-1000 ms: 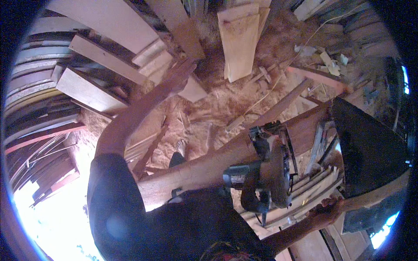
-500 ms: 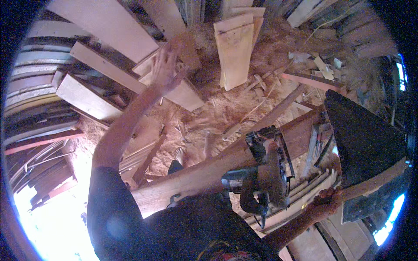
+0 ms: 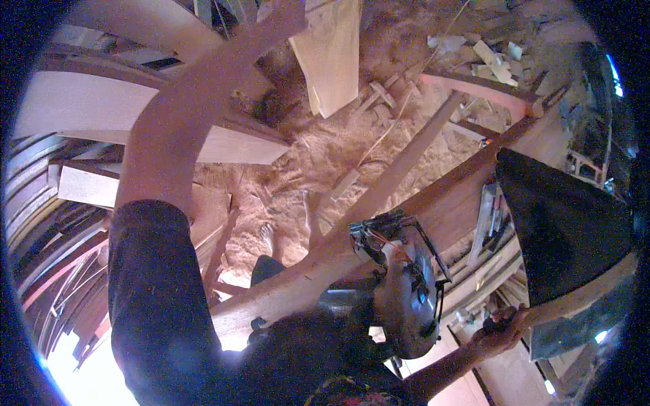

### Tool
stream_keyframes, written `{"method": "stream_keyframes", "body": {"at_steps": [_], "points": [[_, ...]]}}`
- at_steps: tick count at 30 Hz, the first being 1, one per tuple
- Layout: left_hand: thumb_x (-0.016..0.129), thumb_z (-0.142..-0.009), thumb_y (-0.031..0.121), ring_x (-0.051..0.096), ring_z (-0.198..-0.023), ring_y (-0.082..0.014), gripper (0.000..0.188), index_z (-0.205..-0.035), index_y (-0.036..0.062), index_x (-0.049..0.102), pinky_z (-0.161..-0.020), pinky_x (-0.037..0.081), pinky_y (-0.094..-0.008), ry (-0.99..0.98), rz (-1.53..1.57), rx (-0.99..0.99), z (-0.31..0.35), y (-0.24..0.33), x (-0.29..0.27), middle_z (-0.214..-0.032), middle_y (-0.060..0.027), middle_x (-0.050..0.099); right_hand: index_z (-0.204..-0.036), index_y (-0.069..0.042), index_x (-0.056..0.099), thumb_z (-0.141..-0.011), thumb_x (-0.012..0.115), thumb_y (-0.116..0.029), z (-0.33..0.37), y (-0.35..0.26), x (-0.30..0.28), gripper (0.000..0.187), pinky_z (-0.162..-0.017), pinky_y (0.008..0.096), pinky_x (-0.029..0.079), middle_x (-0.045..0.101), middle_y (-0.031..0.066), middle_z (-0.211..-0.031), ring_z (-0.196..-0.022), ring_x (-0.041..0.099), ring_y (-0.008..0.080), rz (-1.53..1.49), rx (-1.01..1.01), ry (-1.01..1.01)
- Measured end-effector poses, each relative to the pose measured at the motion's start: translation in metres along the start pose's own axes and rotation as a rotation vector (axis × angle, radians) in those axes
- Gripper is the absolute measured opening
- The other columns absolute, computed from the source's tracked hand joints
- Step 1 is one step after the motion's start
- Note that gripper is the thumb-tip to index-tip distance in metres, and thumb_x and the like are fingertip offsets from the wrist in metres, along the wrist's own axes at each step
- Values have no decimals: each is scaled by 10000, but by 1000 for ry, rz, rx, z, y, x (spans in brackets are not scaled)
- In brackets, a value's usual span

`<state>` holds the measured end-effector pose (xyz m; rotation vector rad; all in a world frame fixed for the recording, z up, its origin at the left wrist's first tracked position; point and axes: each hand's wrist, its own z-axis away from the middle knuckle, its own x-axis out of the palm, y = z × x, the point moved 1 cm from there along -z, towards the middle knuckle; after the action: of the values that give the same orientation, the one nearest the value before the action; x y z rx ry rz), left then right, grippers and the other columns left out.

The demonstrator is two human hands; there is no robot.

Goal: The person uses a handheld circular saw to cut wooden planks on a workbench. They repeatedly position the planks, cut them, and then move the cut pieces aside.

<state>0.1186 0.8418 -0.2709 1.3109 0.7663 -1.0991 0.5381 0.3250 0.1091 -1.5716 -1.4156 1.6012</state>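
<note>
My left arm reaches up to the top edge of the head view. My left hand [image 3: 290,11] is largely cut off there, beside a pale upright board [image 3: 332,57], and its fingers do not show. At the lower right, my right hand [image 3: 500,333] is closed on the end of a long wooden piece [image 3: 582,292], which runs along the lower edge of a dark triangular slab [image 3: 565,227]. Between my arms, a dark power tool that looks like a circular saw [image 3: 409,301] rests by a long thick plank [image 3: 298,276], which crosses in front of my body.
Sawdust [image 3: 291,196] covers the floor, with a bare foot [image 3: 267,233] on it. Stacked boards [image 3: 88,101] crowd the left. A reddish beam [image 3: 481,91] and wood scraps [image 3: 494,61] lie at the far right. A narrow timber [image 3: 409,159] slants across the sawdust.
My left hand has moved farther away and up, from above the boards at upper left to the top edge. The view has shifted. My right hand keeps its grip on the wooden piece.
</note>
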Motion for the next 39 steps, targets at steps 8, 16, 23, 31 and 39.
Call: {"method": "stream_keyframes", "body": {"at_steps": [8, 16, 23, 31, 39], "points": [[742, -785, 63, 384, -1460, -492, 809, -1488, -99, 374, -1210, 383, -552, -53, -127, 28, 9, 45, -88, -1618, -330, 288, -1042, -58, 677, -1037, 689, -292, -5, 3, 31, 234, -494, 242, 334, 538, -2, -692, -570, 473, 96, -52, 5, -118], [764, -798, 147, 409, -1425, -485, 880, -1554, -49, 359, -1239, 310, -509, 128, -250, 75, -3, 21, -67, -1556, -307, 362, -1010, -79, 658, -1026, 702, -320, -12, 23, 13, 245, -480, 221, 319, 572, 0, -718, -555, 469, 84, -8, -14, 24], [825, -772, 409, 584, -1191, -454, 862, -1453, -10, 499, -1031, 469, -516, 34, -99, 149, 108, -46, -94, -1360, -269, 561, -1002, -102, 659, -1009, 704, -341, -19, 23, 14, 243, -525, 243, 356, 551, -2, -726, -602, 486, 96, -139, 49, -177], [863, -752, 615, 694, -1068, -445, 981, -1453, 14, 528, -907, 571, -530, 102, 55, -46, 248, -74, -47, -1267, -265, 667, -1026, -99, 638, -1006, 681, -270, -21, 22, 28, 178, -460, 241, 348, 546, -33, -720, -572, 495, 97, -277, 116, -299], [691, -914, 609, 675, -1074, -475, 926, -1569, 28, 390, -864, 593, -534, 255, -247, 311, 333, -1, 9, -1366, -325, 582, -1044, -88, 605, -1064, 633, -374, -4, 52, 85, 288, -563, 261, 428, 545, -21, -757, -608, 509, 103, -382, 540, -456]]}}
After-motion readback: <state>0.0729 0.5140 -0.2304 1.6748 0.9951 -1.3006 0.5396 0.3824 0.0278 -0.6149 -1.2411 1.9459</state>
